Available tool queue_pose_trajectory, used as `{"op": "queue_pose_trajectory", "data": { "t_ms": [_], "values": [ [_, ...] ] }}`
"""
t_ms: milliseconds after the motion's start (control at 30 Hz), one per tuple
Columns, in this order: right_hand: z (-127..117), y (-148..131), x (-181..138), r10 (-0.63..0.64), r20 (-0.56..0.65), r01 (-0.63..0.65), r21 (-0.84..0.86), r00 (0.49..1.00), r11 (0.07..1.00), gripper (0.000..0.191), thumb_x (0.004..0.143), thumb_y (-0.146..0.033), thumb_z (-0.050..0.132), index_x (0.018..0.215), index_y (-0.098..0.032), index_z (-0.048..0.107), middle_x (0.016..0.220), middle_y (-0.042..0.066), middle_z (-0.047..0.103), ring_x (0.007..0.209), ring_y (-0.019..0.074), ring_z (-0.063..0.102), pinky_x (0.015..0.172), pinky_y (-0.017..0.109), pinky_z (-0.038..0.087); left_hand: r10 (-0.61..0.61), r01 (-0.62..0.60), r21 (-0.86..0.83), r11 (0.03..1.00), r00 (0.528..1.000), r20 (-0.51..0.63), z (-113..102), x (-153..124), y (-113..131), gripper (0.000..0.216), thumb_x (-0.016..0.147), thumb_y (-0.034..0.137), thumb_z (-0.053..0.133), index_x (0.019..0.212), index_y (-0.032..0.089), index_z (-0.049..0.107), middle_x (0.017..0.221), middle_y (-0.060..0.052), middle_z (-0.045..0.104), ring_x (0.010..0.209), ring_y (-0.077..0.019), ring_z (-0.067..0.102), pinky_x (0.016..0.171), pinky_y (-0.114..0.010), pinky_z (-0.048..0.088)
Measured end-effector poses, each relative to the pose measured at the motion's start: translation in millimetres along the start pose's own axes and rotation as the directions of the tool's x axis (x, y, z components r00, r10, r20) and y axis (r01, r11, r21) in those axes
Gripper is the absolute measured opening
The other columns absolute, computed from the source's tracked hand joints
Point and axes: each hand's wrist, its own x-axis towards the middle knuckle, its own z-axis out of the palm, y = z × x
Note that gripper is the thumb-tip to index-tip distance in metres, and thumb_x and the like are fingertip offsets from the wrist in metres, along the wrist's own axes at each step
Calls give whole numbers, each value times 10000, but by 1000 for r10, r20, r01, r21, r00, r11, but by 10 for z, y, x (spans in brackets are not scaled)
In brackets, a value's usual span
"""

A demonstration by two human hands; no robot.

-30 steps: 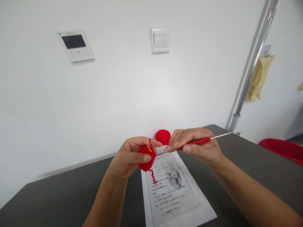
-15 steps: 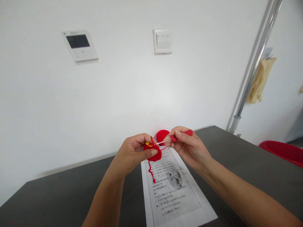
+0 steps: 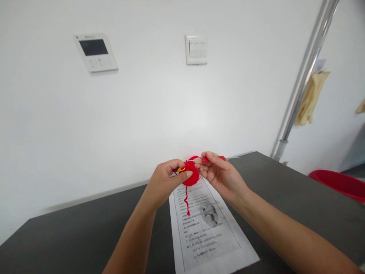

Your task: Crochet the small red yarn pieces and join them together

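My left hand (image 3: 167,182) pinches a small round red crochet piece (image 3: 191,176) that carries a yellow marker at its upper left edge. A red yarn tail (image 3: 187,199) hangs down from the piece. My right hand (image 3: 221,176) grips a crochet hook with a red handle (image 3: 213,158); its metal tip points left into the top of the piece. Both hands are held above a dark table (image 3: 71,239), over the far end of a printed paper sheet (image 3: 205,232). A ball of red yarn behind the piece is mostly hidden.
A white wall carries an intercom panel (image 3: 95,52) and a light switch (image 3: 195,48). A metal pole (image 3: 306,78) rises at the table's far right corner, with beige gloves (image 3: 310,99) hanging beside it. A red basin (image 3: 339,182) sits right of the table.
My right hand turned the hook from lying sideways to pointing its tip into the crochet piece. Both hands rose a little and moved closer together, now covering the yarn ball behind.
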Motion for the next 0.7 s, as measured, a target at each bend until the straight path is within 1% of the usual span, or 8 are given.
{"op": "queue_pose_trajectory", "data": {
  "t_ms": [100, 200, 300, 367, 433, 533, 633, 700],
  "values": [
    [-28, -38, 41, -33, 17, 36, -155, 999, 987, 228, 680, -325, 875, 752, -155, 742, 748, 43, 771, 691, 121, 725, 678, 188, 579, 34, -33, 57, 998, 999, -32, 28, 43, -48, 210, 784, 383, 675, 717, 187, 642, 723, 9, 628, 708, -154, 532, 730, -296, 414],
    [-71, -89, 92, -90, 44, 99, -305, 995, 947, 280, 714, -415, 838, 751, -165, 720, 737, 34, 754, 664, 110, 698, 654, 193, 548, 56, -40, 235, 971, 996, -63, 40, 72, -66, 239, 802, 402, 609, 673, 201, 614, 706, 7, 609, 707, -171, 535, 748, -319, 413],
    [-112, -135, 135, -160, 54, 167, -444, 986, 880, 371, 748, -528, 777, 722, -166, 702, 696, 26, 725, 608, 101, 650, 622, 207, 515, 67, 7, 478, 878, 988, -139, 53, 99, -64, 209, 765, 387, 574, 663, 210, 619, 759, -24, 645, 769, -217, 572, 801, -364, 417],
    [-135, -154, 148, -189, 71, 197, -547, 979, 814, 436, 779, -596, 715, 704, -168, 692, 672, 25, 707, 595, 110, 631, 613, 226, 499, 66, 44, 570, 821, 983, -171, 65, 119, -66, 201, 737, 382, 566, 641, 215, 626, 776, -41, 663, 796, -244, 584, 821, -387, 416],
    [-154, -163, 151, -229, 104, 239, -668, 968, 705, 477, 832, -626, 640, 703, -169, 686, 686, 29, 700, 621, 121, 624, 632, 242, 484, 54, 62, 593, 803, 983, -175, 73, 140, -79, 201, 717, 375, 565, 599, 222, 618, 759, -47, 667, 802, -258, 586, 824, -397, 414],
    [-202, -146, 173, -283, 163, 279, -854, 945, 439, 555, 936, -621, 477, 664, -170, 653, 690, 35, 680, 647, 136, 605, 660, 266, 453, 50, 72, 592, 803, 981, -188, 72, 172, -119, 197, 705, 366, 570, 570, 232, 623, 725, -42, 667, 808, -267, 584, 831, -398, 409],
    [-326, -72, 253, -169, 131, 152, -981, 977, 117, 662, 992, -615, 336, 533, -190, 551, 567, 38, 609, 595, 156, 575, 658, 297, 420, 46, 86, 561, 823, 975, -217, 47, 209, -185, 201, 703, 375, 595, 566, 235, 642, 670, -29, 662, 789, -262, 591, 809, -379, 412],
    [-468, 18, 326, -94, 96, 102, -993, 991, 59, 627, 922, -625, 515, 457, -206, 479, 455, 30, 513, 562, 173, 552, 627, 307, 389, 39, 94, 520, 849, 970, -239, 13, 236, -244, 217, 710, 390, 611, 566, 232, 647, 628, -18, 651, 747, -247, 597, 766, -356, 418]
  ]
}}
